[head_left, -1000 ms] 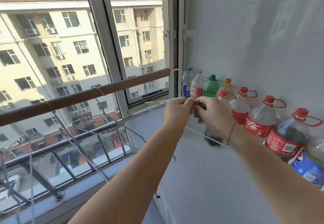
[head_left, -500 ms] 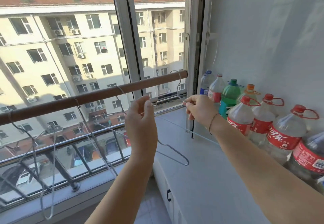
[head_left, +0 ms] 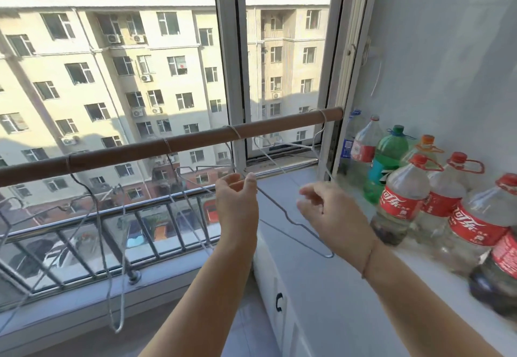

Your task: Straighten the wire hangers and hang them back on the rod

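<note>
A brown rod [head_left: 195,140] runs across the window, rising from left to right. Several bent wire hangers hook over it, one long and twisted at the left [head_left: 112,258] and one near the rod's right end [head_left: 319,144]. My left hand [head_left: 237,208] pinches the top of another wire hanger [head_left: 272,202] just below the rod. That wire slopes down to the right and ends in a bend over the counter. My right hand [head_left: 327,214] hovers over the sloping wire with fingers loosely apart, and I see nothing gripped in it.
Large plastic bottles [head_left: 400,197] with red and green labels line the wall on the white counter [head_left: 321,300] at the right. A cabinet handle [head_left: 278,302] shows on its front. A metal railing [head_left: 156,202] stands outside the window.
My right hand has let go of the wire and dropped lower. My left hand has shifted right while still pinching the hanger, which now slopes down beneath the right hand.
</note>
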Available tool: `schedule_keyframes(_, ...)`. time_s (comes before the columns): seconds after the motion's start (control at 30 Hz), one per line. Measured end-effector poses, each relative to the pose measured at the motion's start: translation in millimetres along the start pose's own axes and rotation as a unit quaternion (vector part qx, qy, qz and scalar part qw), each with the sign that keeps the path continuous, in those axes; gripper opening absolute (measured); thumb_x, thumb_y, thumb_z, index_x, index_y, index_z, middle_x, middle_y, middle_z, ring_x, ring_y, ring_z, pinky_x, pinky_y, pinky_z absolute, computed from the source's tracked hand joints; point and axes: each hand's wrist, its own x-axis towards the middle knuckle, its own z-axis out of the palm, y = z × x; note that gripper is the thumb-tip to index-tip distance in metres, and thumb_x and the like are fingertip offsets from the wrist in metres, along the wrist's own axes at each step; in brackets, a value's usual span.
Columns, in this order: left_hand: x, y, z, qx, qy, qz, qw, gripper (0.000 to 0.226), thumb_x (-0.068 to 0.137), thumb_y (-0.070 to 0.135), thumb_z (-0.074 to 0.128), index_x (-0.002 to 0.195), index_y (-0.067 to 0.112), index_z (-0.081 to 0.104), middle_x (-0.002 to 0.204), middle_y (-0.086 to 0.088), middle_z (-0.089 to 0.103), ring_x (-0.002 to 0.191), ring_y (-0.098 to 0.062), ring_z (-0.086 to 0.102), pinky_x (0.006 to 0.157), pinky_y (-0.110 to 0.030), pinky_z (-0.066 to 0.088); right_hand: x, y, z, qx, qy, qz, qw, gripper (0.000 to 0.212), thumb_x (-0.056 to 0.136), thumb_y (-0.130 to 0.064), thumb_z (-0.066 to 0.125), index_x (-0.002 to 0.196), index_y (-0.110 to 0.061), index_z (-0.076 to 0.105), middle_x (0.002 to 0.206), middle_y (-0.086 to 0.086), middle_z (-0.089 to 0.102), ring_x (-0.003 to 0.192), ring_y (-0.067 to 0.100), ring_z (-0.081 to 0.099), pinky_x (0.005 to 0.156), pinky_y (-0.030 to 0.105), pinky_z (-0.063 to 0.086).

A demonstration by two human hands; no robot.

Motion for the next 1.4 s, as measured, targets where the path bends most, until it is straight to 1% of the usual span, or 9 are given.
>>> schedule_keyframes(0.1,1.4,0.3,2.3,-0.011,-0.007,-0.018,1.000,0.027,0.089,0.018,0.060,0.112,0.007,0.052,0.094,-0.012,0.065,0.075,-0.018,0.062,0.078,-0.033,0.053,-13.3,-0.8,10.8,0.029,-0.112,0.039,0.993,0.028,0.087,-0.035,0.057,0.107,-0.017,0.062,0.096,-0.002,0.066,0.088,0.010,0.061,0.076,0.017,0.045)
schedule_keyframes(0.27,4.6,1.0,7.6,-0.026,-0.017,-0.028,0.999,0.020,0.087,0.005,0.061,0.107,0.004,0.059,0.088,-0.009,0.065,0.067,-0.013,0.059,0.063,-0.020,0.049,-9.1,-4.8,18.8,0.059,-0.104,0.055,0.991,0.022,0.086,-0.028,0.058,0.106,-0.018,0.061,0.086,-0.002,0.063,0.080,0.010,0.060,0.072,0.019,0.046)
schedule_keyframes(0.5,34.4,18.3,20.0,-0.045,-0.031,-0.046,0.997,0.022,0.085,0.001,0.057,0.107,0.003,0.060,0.082,-0.012,0.062,0.062,-0.016,0.052,0.060,-0.025,0.046,19.3,-19.1,29.1,0.135,-0.087,0.067,0.985,0.016,0.089,-0.012,0.047,0.094,-0.020,0.060,0.066,-0.002,0.061,0.064,0.015,0.057,0.070,0.033,0.052)
schedule_keyframes(0.67,37.2,-7.7,16.8,-0.003,-0.040,-0.097,0.994,0.025,0.085,-0.002,0.057,0.110,0.001,0.059,0.081,-0.011,0.062,0.062,-0.015,0.052,0.063,-0.027,0.044,9.2,-1.6,43.9,0.138,-0.143,0.083,0.977,0.020,0.091,-0.024,0.050,0.103,-0.014,0.062,0.074,0.000,0.065,0.064,0.006,0.058,0.067,0.023,0.048)
schedule_keyframes(0.8,14.5,-44.9,7.6,0.046,-0.088,-0.120,0.988,0.023,0.084,-0.003,0.057,0.104,0.007,0.061,0.071,-0.004,0.059,0.059,-0.013,0.050,0.058,-0.023,0.043,-4.8,24.4,50.0,0.167,-0.113,0.101,0.974,0.027,0.093,-0.028,0.047,0.113,-0.013,0.058,0.088,-0.002,0.063,0.081,0.012,0.060,0.068,0.016,0.043)
schedule_keyframes(1.0,-19.2,-88.5,-5.8,0.130,-0.156,-0.150,0.967,0.023,0.087,0.000,0.051,0.102,0.011,0.066,0.074,-0.002,0.060,0.062,-0.014,0.047,0.059,-0.022,0.039,-14.5,48.4,60.6,0.062,-0.095,0.075,0.991,0.041,0.089,-0.015,0.051,0.129,-0.016,0.045,0.128,0.008,0.048,0.121,0.020,0.044,0.105,0.030,0.033)
schedule_keyframes(1.23,-21.0,-95.7,-27.3,0.224,-0.196,-0.087,0.951,0.024,0.089,0.007,0.051,0.090,0.023,0.070,0.074,0.004,0.063,0.053,-0.010,0.043,0.045,-0.014,0.034,-29.6,61.1,62.4,-0.063,-0.108,0.069,0.990,0.022,0.086,-0.026,0.054,0.107,-0.028,0.063,0.113,-0.006,0.064,0.113,0.019,0.048,0.101,0.039,0.034)
schedule_keyframes(1.33,-24.1,-97.0,-30.7,0.251,-0.189,-0.028,0.949,0.020,0.087,0.009,0.055,0.092,0.020,0.071,0.086,-0.001,0.068,0.072,-0.012,0.054,0.070,-0.022,0.044,-31.2,62.5,58.0,-0.053,-0.109,0.069,0.990,0.016,0.087,-0.026,0.056,0.097,-0.019,0.066,0.097,0.001,0.069,0.099,0.021,0.057,0.090,0.035,0.042)
schedule_keyframes(1.4,-26.2,-98.1,-31.4,0.264,-0.110,0.041,0.957,0.012,0.085,0.014,0.060,0.092,0.020,0.068,0.097,-0.002,0.063,0.093,-0.015,0.055,0.088,-0.029,0.044,-36.1,60.9,55.1,-0.033,-0.119,0.079,0.989,0.014,0.087,-0.025,0.057,0.091,-0.015,0.066,0.086,0.004,0.069,0.085,0.022,0.061,0.080,0.034,0.048)
